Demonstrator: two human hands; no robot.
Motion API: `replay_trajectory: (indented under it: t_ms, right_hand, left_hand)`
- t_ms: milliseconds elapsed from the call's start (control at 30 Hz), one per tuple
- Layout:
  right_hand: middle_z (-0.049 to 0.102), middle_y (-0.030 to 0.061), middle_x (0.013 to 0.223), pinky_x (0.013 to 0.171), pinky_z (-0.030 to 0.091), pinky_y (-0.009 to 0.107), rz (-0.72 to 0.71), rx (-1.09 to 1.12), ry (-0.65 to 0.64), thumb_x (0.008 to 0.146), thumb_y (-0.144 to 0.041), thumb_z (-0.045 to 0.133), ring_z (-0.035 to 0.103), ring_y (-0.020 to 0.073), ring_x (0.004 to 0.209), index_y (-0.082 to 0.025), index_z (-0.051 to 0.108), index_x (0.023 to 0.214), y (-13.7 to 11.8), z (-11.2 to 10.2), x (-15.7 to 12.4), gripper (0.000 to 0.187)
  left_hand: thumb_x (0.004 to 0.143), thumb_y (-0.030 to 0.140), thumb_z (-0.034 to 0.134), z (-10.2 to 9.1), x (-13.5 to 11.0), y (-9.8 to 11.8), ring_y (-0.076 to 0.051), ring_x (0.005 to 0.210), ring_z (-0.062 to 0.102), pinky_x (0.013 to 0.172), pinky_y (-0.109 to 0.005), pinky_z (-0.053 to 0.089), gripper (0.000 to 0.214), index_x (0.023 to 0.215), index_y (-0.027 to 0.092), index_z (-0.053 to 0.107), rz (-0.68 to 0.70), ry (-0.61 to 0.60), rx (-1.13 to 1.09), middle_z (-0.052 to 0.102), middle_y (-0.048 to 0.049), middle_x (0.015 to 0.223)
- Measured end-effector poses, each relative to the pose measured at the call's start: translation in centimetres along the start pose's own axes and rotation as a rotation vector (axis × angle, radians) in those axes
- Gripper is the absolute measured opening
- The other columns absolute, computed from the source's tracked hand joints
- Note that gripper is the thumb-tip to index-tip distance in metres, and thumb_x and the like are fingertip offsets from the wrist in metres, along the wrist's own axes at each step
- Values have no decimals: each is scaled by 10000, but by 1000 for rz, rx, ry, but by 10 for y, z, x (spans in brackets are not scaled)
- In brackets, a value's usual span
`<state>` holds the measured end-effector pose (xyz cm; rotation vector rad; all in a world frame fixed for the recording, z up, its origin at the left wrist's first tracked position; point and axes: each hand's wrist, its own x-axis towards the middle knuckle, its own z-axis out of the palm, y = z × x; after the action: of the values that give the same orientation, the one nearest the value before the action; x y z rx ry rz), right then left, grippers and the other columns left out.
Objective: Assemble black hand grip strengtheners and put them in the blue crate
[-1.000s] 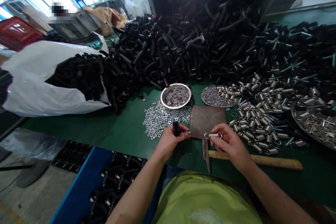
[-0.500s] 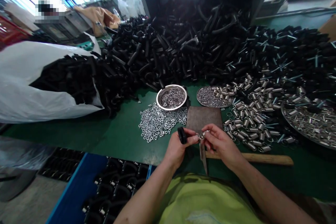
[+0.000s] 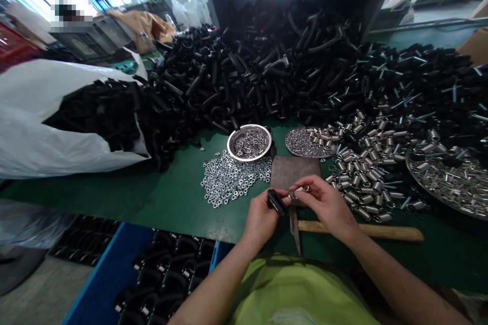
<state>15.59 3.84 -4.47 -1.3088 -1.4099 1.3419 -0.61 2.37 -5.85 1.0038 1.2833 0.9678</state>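
Observation:
My left hand (image 3: 263, 215) is closed on a short black handle piece (image 3: 275, 201), held just above the green table's near edge. My right hand (image 3: 327, 204) pinches a small metal coil spring (image 3: 298, 192) and holds it against the end of the black piece. Both hands meet over the near edge of a square brown metal plate (image 3: 294, 171). A wooden-handled tool (image 3: 362, 231) lies on the table under my right wrist, its metal part (image 3: 295, 228) pointing toward me.
A huge heap of black handle parts (image 3: 267, 71) fills the back of the table. Loose washers (image 3: 229, 179), a steel bowl (image 3: 249, 142), a flat tray (image 3: 308, 143), scattered springs (image 3: 366, 172) and a large dish (image 3: 446, 180) lie ahead. A blue crate (image 3: 160, 279) stands lower left.
My hands have come together: the right brought the spring from beside the plate to the end of the black piece in my left. The view shifted slightly left.

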Motion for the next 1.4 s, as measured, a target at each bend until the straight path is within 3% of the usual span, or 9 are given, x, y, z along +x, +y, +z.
replay_trajectory:
  t_ms: [233, 500, 633, 767, 933, 1033, 1133, 1267, 1400]
  right_hand:
    - [680, 12, 869, 699, 507, 288, -157, -182, 20, 803, -294, 591, 649, 161, 770, -231, 608, 931, -30, -3, -8, 144]
    - [676, -9, 875, 732, 459, 289, -228, -399, 32, 826, -214, 529, 626, 159, 815, -244, 618, 921, -33, 3, -11, 134]
    - [659, 0, 837, 708, 453, 298, -187, -373, 84, 810, -243, 551, 616, 168, 779, -237, 597, 898, -27, 1, -6, 99]
    - [633, -4, 734, 622, 450, 285, -80, -327, -56, 879, -327, 451, 597, 159, 675, -226, 582, 947, -6, -26, 18, 178]
    - [604, 86, 886, 748, 403, 340, -66, -1094, 244, 812, -266, 531, 532, 245, 929, -189, 617, 779, 28, -81, 51, 120]
    - [584, 102, 875, 747, 393, 342, -30, -1236, 254, 792, -245, 540, 519, 254, 931, -183, 594, 697, 38, -93, 58, 125]
    - [590, 80, 875, 746, 399, 326, -90, -1073, 202, 827, -247, 487, 530, 226, 904, -187, 565, 741, 30, -83, 53, 130]
    - [597, 6, 782, 650, 424, 279, -148, -360, -16, 897, -338, 405, 567, 157, 703, -213, 485, 882, 1, -46, 30, 149]
    - [584, -16, 682, 603, 398, 270, -143, -338, 12, 892, -309, 418, 573, 154, 629, -234, 481, 853, -19, -10, 8, 106]
  left_hand:
    - [582, 241, 758, 17, 4, -2, -22, 419, 280, 397, -151, 184, 294, 748, 144, 536, -398, -250, -483, 369, 82, 514]
    - [636, 266, 717, 23, 4, 0, -32, 452, 258, 415, -164, 176, 243, 745, 143, 538, -334, -309, -464, 334, 77, 534]
    - [621, 309, 732, 25, -4, 14, -59, 491, 334, 436, -187, 225, 296, 829, 150, 595, -234, -287, -198, 458, 40, 601]
    - [619, 360, 741, 20, -10, 20, -78, 496, 394, 455, -204, 273, 345, 860, 159, 598, -188, -344, -16, 518, 29, 624]
    - [737, 473, 625, 9, -7, 12, -61, 428, 364, 418, -190, 276, 333, 800, 168, 506, -216, -366, -106, 427, 65, 527]
    - [736, 500, 619, 6, 1, 12, -72, 518, 448, 445, -181, 342, 373, 818, 151, 516, -187, -301, -142, 499, 15, 661]
    - [720, 547, 616, 7, 8, 15, -92, 590, 481, 463, -179, 371, 441, 853, 131, 553, -220, -246, -172, 512, -12, 717]
    - [726, 666, 515, 14, 13, 16, -70, 524, 396, 416, -164, 293, 546, 847, 135, 561, -302, -226, -268, 439, 21, 645]
    - [724, 723, 440, 24, 12, 15, -67, 518, 372, 413, -158, 265, 586, 754, 144, 529, -363, -287, -354, 430, 19, 639]
